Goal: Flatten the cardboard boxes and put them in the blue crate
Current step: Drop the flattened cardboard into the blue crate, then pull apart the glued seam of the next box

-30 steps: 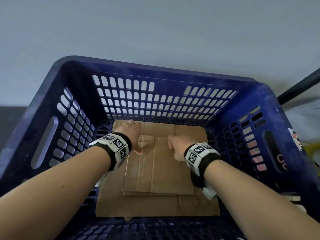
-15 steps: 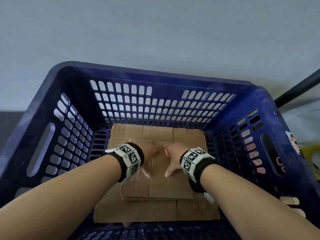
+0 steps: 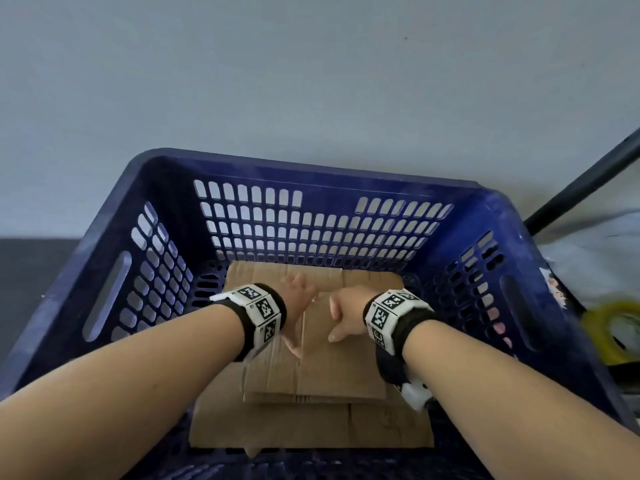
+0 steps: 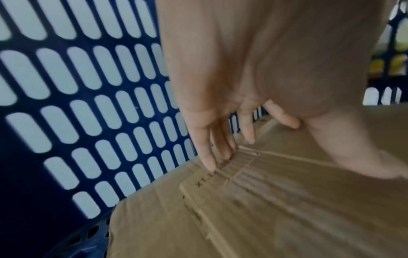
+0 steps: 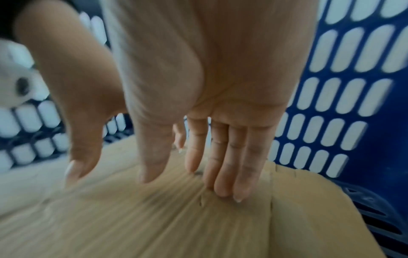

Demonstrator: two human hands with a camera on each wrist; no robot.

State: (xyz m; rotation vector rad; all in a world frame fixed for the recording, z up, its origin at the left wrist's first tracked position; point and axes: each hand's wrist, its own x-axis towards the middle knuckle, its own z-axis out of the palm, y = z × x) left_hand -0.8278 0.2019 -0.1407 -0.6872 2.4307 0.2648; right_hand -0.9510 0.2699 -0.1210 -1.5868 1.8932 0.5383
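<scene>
**Both hands drawn back toward the body across the stacked cardboard**

Since a second ago both hands have slid nearer along the top sheet, away from its far edge, and they now sit close together at its middle. Nearest the viewer, two bare forearms reach down into the blue crate (image 3: 104, 237), each wrist banded with a black-and-white marker cuff. The left hand (image 3: 294, 306) lies with straight, slightly spread fingers (image 4: 207, 148), tips touching the smaller flattened box (image 3: 332, 368); it grips nothing. The right hand (image 3: 346, 313) is likewise flat, fingers (image 5: 220, 165) extended together and pressing down on the same sheet, thumb splayed, holding nothing. That smaller box rests on a larger flattened box (image 3: 294, 424) covering the crate floor. Beyond the hands stands the slotted far wall of the crate, then a pale wall (image 3: 311, 81). Outside the crate to the right lies a yellow tape roll (image 3: 602, 327).
</scene>
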